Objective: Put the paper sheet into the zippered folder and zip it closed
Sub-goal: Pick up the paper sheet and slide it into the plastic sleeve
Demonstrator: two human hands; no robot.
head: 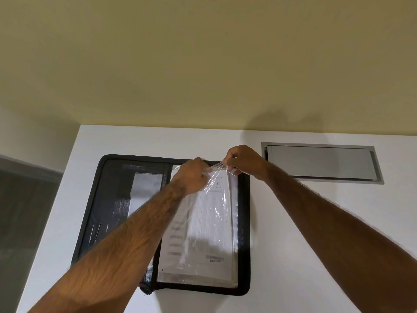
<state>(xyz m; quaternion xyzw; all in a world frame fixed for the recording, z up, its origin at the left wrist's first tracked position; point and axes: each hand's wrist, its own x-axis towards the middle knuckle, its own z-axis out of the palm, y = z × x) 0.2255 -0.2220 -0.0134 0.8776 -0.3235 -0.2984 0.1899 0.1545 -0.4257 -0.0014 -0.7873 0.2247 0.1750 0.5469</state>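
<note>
A black zippered folder point(94, 206) lies open flat on the white table point(293, 222). On its right half a printed paper sheet point(209, 233) sits inside a clear plastic sleeve point(222, 199). My left hand point(191, 177) pinches the sleeve's top edge at the far end of the folder. Just right of it, my right hand point(243, 163) pulls the sleeve's upper layer up, so the plastic is stretched and wrinkled. The sheet's top end is hidden behind my hands. The left half shows dark pockets and a pale insert point(144, 190).
A grey metal cable hatch point(320, 163) is set flush in the table at the back right. The table's left edge drops to a dark floor point(22, 211). A yellowish wall point(203, 64) rises right behind the table.
</note>
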